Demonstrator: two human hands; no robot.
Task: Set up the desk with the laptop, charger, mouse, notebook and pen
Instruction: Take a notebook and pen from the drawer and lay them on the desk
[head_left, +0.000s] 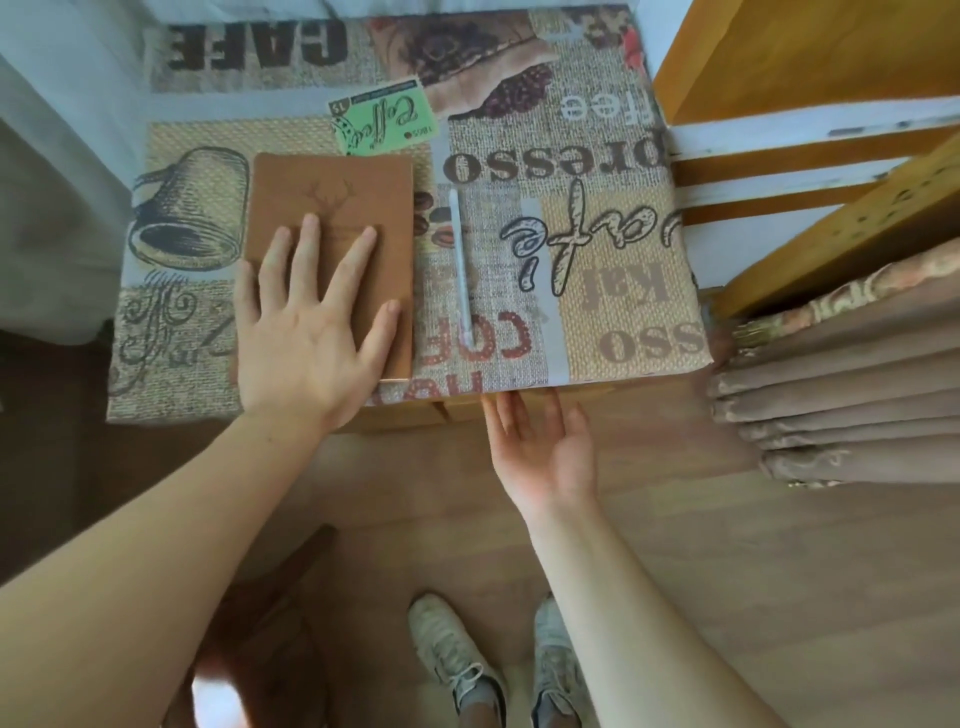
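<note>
Notebook (332, 249) lies on desk (597, 291) w/ pen (460, 265) just beside, on its right. Left hand (306, 332) presses flat on cover, fingers spread straight. Right hand (545, 452) palm-up at desk's near edge, fingers relaxed, holding nothing.

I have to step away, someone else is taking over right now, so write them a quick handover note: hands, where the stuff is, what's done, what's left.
Left hand: flat, fingers straight, resting on the brown notebook.
Right hand: open, palm up, holding nothing, fingertips at the desk's front edge.
Notebook: closed, on the left half of the desk.
Pen: on the desk just right of the notebook, parallel to it, not touching.
Done: notebook and pen are placed.
Left: laptop, charger and mouse; none of them is in view.
</note>
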